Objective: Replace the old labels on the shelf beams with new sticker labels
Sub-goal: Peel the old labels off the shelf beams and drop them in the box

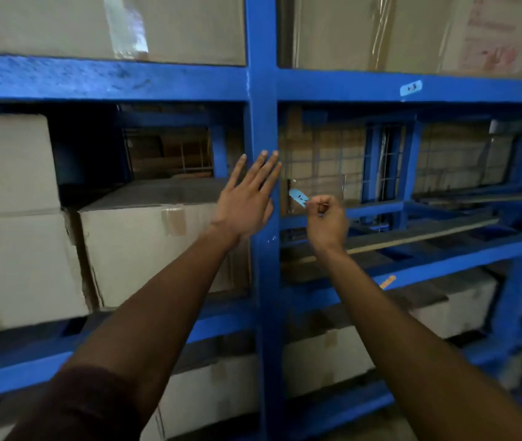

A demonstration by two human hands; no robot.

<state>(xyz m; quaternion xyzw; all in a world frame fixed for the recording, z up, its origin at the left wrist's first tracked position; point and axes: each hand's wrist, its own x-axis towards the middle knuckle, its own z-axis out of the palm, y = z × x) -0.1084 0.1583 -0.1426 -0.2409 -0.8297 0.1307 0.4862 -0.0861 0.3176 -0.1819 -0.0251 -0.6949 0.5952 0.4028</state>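
My right hand [326, 219] pinches a small light-blue sticker label [298, 197] with dark writing, held just right of the blue upright post [261, 122]. My left hand [246, 198] is flat and open, fingers spread, resting against the post's left side. Another light-blue label [411, 88] is stuck on the upper shelf beam [444, 87] to the right. An orange label [387, 281] sits on a lower beam [428, 270] beside my right forearm.
Cardboard boxes [145, 246] fill the bay to the left of the post, and more stand on the shelves above and below. Behind my right hand is a wire mesh panel [323, 160] with blue frames [387, 167] and pallets deeper in the rack.
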